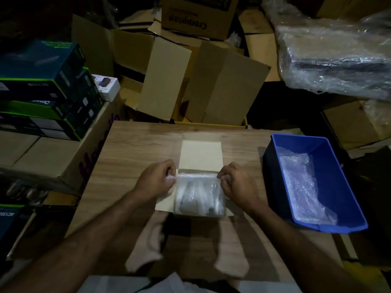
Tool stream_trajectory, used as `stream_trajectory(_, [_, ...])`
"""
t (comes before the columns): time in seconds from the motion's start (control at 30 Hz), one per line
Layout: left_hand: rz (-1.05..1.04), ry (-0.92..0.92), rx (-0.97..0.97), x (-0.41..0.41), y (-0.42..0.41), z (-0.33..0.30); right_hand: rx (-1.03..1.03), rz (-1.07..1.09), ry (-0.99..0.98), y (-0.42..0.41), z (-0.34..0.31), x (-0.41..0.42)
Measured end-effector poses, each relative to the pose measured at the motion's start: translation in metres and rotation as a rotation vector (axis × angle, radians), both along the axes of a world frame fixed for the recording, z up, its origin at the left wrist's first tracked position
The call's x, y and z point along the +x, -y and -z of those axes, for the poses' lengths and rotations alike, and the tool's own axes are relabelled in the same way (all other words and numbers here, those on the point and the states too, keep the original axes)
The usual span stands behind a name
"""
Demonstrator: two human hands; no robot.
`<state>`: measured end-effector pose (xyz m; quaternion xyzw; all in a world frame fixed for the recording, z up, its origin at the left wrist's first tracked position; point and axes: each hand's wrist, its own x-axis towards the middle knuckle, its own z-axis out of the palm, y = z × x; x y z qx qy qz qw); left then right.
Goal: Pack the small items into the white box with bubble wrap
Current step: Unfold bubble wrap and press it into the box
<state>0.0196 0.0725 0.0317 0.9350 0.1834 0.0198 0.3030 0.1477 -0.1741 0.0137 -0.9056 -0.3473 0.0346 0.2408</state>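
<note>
From my head view, the white box (200, 212) sits in the middle of the wood-grain counter (135, 149), a small card carton with its lid flap laid back flat beyond it and a side flap folded out to the left. My left hand (155, 179) and right hand (234, 182) are at the box's two far corners, fingers curled, each pinching an end of the bubble wrap (198, 187) that stretches taut between them over the opening. The wrap is clear, crinkled and shiny; under it I make out only pale and dark blurred shapes, so I cannot tell what the small items are.

To the right, well apart from the box, stands a blue bin (296, 149) of smooth plastic, rectangular with sloping walls, its near corner at the counter's edge; more bubble sheet (304, 182) lies crumpled inside it. Bare wood lies between box and bin, to the left of the box, and in front of it toward me.

Beyond the far edge lean brown cartons (169, 81), flaps open and overlapping. On the left, dark printed boxes with green trim (42, 81) are stacked on a large carton (42, 153) beside the counter. At upper right a bulky plastic-wrapped bundle (334, 58) is cut off by the frame. The room is dim and the corners fall into black; the pale cloth at the bottom edge is too blurred to read
</note>
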Motion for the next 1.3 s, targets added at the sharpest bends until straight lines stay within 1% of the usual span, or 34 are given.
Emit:
stream_trajectory(0.07, [0.017, 0.022, 0.193, 0.016, 0.007, 0.010, -0.059, 0.072, 0.030, -0.007, 0.007, 0.004])
stream_trajectory(0.17, [0.117, -0.057, 0.374, 0.034, 0.014, 0.030, -0.218, 0.088, 0.118, -0.014, 0.023, 0.011])
stream_trajectory(0.23, [0.168, -0.115, 0.467, 0.041, 0.019, 0.043, -0.302, 0.047, 0.125, -0.018, 0.034, 0.014])
stream_trajectory(0.3, [0.193, -0.183, 0.497, 0.049, 0.028, 0.053, -0.341, 0.003, 0.084, -0.021, 0.045, 0.014])
stream_trajectory(0.4, [0.215, -0.231, 0.479, 0.056, 0.043, 0.059, -0.299, 0.021, -0.059, -0.027, 0.051, 0.010])
stream_trajectory(0.5, [0.162, -0.301, 0.419, 0.057, 0.056, 0.064, -0.267, 0.073, -0.209, -0.035, 0.047, 0.003])
stream_trajectory(0.63, [0.105, -0.418, 0.129, 0.055, 0.067, 0.059, -0.337, 0.027, -0.373, -0.039, 0.041, -0.005])
stream_trajectory(0.67, [0.113, -0.430, 0.084, 0.054, 0.067, 0.060, -0.340, 0.020, -0.402, -0.038, 0.042, -0.004])
stream_trajectory(0.73, [0.173, -0.456, 0.063, 0.054, 0.066, 0.065, -0.329, 0.006, -0.442, -0.040, 0.048, -0.004])
stream_trajectory(0.8, [0.250, -0.508, 0.065, 0.055, 0.063, 0.076, -0.338, -0.005, -0.464, -0.042, 0.050, -0.006])
stream_trajectory(0.87, [0.265, -0.588, 0.063, 0.060, 0.059, 0.088, -0.367, 0.002, -0.477, -0.045, 0.054, -0.009])
stream_trajectory(1.0, [0.300, -0.689, 0.070, 0.065, 0.051, 0.111, -0.400, -0.028, -0.372, -0.048, 0.056, -0.014])
stream_trajectory(1.1, [0.318, -0.687, 0.062, 0.067, 0.049, 0.112, -0.427, -0.054, -0.308, -0.048, 0.057, -0.017])
stream_trajectory(1.2, [0.293, -0.673, 0.008, 0.069, 0.051, 0.110, -0.429, -0.044, -0.356, -0.049, 0.063, -0.018])
stream_trajectory(1.3, [0.298, -0.645, 0.046, 0.070, 0.054, 0.110, -0.442, -0.082, -0.392, -0.050, 0.063, -0.017])
